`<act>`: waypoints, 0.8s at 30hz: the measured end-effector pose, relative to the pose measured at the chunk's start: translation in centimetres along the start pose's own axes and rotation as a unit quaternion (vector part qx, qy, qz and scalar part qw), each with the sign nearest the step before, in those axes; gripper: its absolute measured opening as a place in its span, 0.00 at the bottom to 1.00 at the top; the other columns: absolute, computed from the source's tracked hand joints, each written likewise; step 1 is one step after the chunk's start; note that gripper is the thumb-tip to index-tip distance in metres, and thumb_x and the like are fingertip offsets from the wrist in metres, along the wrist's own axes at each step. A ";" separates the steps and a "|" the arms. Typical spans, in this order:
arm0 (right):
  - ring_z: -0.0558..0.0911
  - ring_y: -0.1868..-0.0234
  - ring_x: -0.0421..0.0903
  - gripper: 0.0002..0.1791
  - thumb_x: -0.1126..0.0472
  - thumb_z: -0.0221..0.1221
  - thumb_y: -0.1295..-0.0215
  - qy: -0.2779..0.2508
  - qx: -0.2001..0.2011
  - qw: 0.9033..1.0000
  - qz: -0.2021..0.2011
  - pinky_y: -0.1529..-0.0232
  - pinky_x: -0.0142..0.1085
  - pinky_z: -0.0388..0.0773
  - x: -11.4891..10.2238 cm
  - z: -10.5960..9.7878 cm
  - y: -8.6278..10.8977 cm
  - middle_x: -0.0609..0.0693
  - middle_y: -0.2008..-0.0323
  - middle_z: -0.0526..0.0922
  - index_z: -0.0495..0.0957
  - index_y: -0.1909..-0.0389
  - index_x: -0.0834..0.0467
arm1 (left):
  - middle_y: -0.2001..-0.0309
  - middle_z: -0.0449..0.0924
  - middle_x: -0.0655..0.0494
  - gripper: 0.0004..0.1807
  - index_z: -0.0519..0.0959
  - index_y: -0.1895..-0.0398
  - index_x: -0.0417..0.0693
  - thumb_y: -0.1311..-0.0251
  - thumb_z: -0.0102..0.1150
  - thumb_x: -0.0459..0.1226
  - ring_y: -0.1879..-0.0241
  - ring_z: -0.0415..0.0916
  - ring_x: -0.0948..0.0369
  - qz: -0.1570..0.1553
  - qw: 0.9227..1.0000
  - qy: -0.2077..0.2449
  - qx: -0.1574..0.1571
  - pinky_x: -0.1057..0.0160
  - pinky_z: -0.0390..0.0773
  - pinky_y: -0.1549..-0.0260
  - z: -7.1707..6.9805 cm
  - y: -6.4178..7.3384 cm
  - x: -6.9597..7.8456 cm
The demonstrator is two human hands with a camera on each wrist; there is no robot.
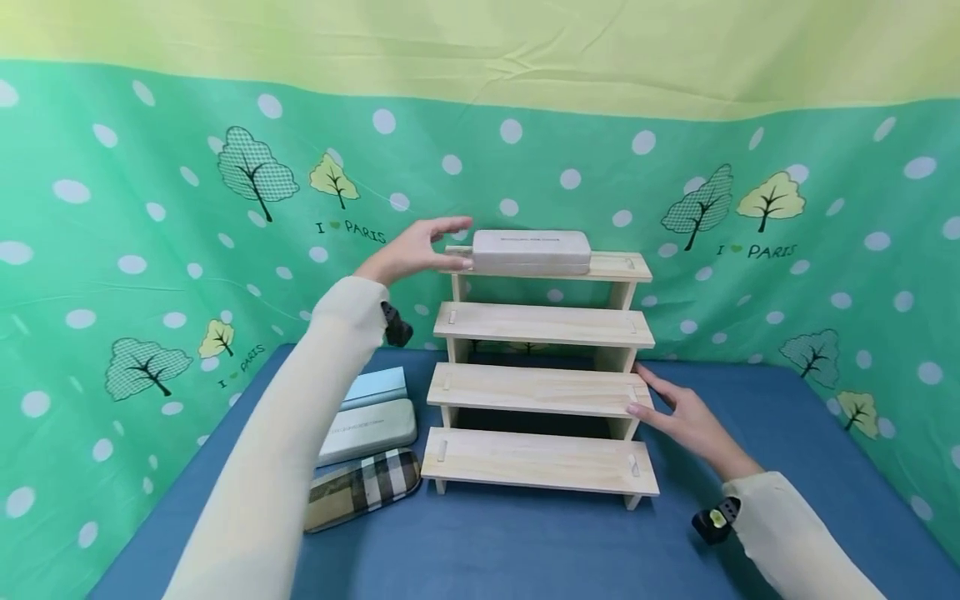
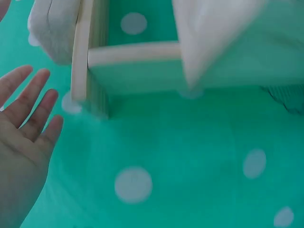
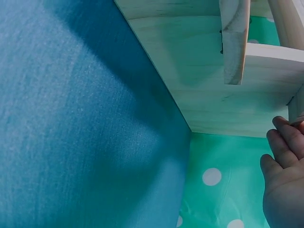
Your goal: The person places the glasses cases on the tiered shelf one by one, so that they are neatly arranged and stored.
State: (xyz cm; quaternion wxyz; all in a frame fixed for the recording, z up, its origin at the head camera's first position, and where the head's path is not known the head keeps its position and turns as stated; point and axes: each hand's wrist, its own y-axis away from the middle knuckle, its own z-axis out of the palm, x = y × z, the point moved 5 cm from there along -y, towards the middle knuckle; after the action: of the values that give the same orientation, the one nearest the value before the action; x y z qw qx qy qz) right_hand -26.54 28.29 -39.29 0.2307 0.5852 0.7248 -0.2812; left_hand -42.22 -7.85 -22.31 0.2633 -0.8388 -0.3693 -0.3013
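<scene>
A pale grey glasses case lies lengthwise on the top board of a four-tier wooden rack. My left hand is at the case's left end, thumb and fingers spread apart with nothing between them. In the left wrist view, its extended fingers stand beside the board's end, short of the case. Lower down, my right hand grips the right end of the rack's second board from the bottom, thumb at the front corner and forefinger at the back. The right wrist view shows its fingertips against the wood.
On the blue tabletop, left of the rack, lie a light blue case, a grey-green glasses case and a plaid case. My left forearm partly covers them. A green dotted cloth hangs close behind the rack.
</scene>
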 end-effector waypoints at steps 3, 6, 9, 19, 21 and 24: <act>0.57 0.33 0.68 0.44 0.47 0.59 0.37 -0.001 -0.003 1.000 0.006 0.40 0.62 0.57 0.1 -0.2 0.0 0.68 0.32 0.56 0.52 0.28 0.62 | 0.30 0.58 0.59 0.43 0.58 0.28 0.52 0.46 0.66 0.47 0.30 0.50 0.58 0.002 1.000 -0.017 -0.008 0.53 0.51 0.33 -0.4 2.0 -0.4; 0.56 0.33 0.68 0.44 0.46 0.59 0.37 -0.001 -0.007 1.000 0.009 0.40 0.61 0.57 0.1 -0.3 -0.1 0.68 0.32 0.56 0.51 0.28 0.63 | 0.29 0.58 0.57 0.43 0.57 0.28 0.51 0.46 0.66 0.45 0.30 0.51 0.58 0.007 0.999 -0.030 -0.013 0.54 0.51 0.33 -0.5 4.0 -0.5; 0.56 0.33 0.69 0.44 0.46 0.59 0.37 0.006 -0.010 1.000 0.010 0.40 0.61 0.57 0.0 -0.3 -0.1 0.68 0.32 0.56 0.51 0.28 0.63 | 0.30 0.58 0.54 0.43 0.57 0.28 0.48 0.45 0.66 0.42 0.31 0.54 0.55 0.014 0.999 -0.046 -0.023 0.52 0.53 0.35 0.1 5.9 -0.3; 0.57 0.34 0.69 0.44 0.45 0.58 0.37 0.012 -0.014 1.000 0.013 0.40 0.61 0.57 -0.2 -0.1 -0.1 0.69 0.32 0.56 0.51 0.29 0.64 | 0.32 0.62 0.49 0.40 0.58 0.29 0.46 0.44 0.64 0.41 0.32 0.56 0.51 0.026 0.996 -0.032 -0.078 0.43 0.53 0.36 4.1 11.8 -0.3; 0.57 0.34 0.70 0.45 0.45 0.58 0.37 0.013 -0.013 1.000 0.016 0.40 0.61 0.58 -0.2 -0.1 0.0 0.70 0.32 0.56 0.51 0.29 0.64 | 0.33 0.63 0.50 0.40 0.58 0.29 0.46 0.44 0.64 0.40 0.33 0.57 0.51 0.029 0.996 -0.029 -0.081 0.43 0.54 0.37 4.6 12.8 -0.4; 0.58 0.34 0.70 0.45 0.45 0.59 0.37 0.015 -0.012 1.000 0.018 0.41 0.61 0.58 -0.3 -0.1 0.0 0.70 0.33 0.56 0.51 0.29 0.64 | 0.34 0.65 0.50 0.39 0.60 0.30 0.47 0.44 0.65 0.40 0.33 0.59 0.52 0.034 0.996 -0.019 -0.082 0.43 0.56 0.37 5.5 14.0 -0.6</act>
State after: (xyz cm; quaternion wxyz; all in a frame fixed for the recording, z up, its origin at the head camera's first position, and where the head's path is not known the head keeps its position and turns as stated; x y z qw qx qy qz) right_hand -26.47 28.14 -39.05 0.2316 0.5997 0.7206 -0.2598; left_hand -29.90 -12.74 -29.49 0.1972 -0.8752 -0.3193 -0.3053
